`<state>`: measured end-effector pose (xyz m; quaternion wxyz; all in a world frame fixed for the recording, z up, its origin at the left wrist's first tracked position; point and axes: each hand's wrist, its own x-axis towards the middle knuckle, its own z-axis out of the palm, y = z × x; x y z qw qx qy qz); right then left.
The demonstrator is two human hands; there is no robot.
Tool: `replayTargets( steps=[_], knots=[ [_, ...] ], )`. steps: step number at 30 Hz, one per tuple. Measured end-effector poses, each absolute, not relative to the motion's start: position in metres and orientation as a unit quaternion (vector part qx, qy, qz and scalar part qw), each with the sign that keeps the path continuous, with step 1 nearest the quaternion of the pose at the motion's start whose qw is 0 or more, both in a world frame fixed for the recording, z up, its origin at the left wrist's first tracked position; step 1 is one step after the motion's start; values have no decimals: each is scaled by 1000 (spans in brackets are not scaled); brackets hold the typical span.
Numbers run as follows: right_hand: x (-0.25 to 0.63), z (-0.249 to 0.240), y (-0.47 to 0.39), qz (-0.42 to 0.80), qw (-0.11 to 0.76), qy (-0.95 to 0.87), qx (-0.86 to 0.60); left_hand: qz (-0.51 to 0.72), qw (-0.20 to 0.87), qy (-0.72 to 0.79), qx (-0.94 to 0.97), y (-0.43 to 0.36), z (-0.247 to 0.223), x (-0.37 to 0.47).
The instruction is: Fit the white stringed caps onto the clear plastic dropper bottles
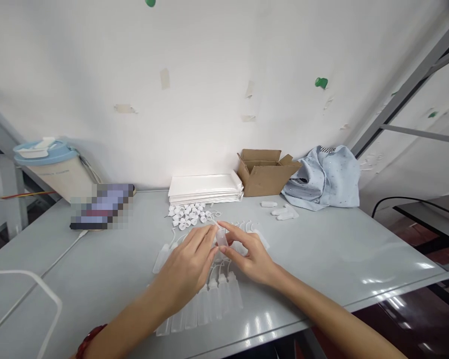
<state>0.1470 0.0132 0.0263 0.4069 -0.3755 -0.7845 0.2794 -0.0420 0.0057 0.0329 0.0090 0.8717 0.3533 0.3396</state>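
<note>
Translucent bottle pinched by left grip and right grip, each parted just enough for it.

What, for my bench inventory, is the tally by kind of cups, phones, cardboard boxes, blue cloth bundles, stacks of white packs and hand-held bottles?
Cup: 1
Phone: 1
Cardboard box: 1
Blue cloth bundle: 1
Stack of white packs: 1
Hand-held bottle: 1
Total: 6

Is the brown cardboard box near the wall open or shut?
Open: the cardboard box has its top flaps standing apart, so part of the inside shows. Its bottom is hidden.
</note>
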Motion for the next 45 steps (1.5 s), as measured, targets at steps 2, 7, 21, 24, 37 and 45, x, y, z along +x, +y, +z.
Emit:
replayTargets(
  steps=[2,7,21,24,37,45],
  knots=[
    [147,27,14,273,411,-785,-376,337,-18,344,876,6,34,-42],
    [147,24,15,235,416,-791,-382,388,11,363,847,4,37,-41],
    [144,15,13,166,466,-813,-308,377,381,442,719,4,60,-35],
    [144,16,12,183,469,-805,-314,371,379,434,729,6,60,-34],
    [143,31,11,265,510,-719,-390,439,38,323,838,8,38,-35],
    [144,35,10,466,487,-617,-407,364,-26,277,889,2,46,-30]
  ],
)
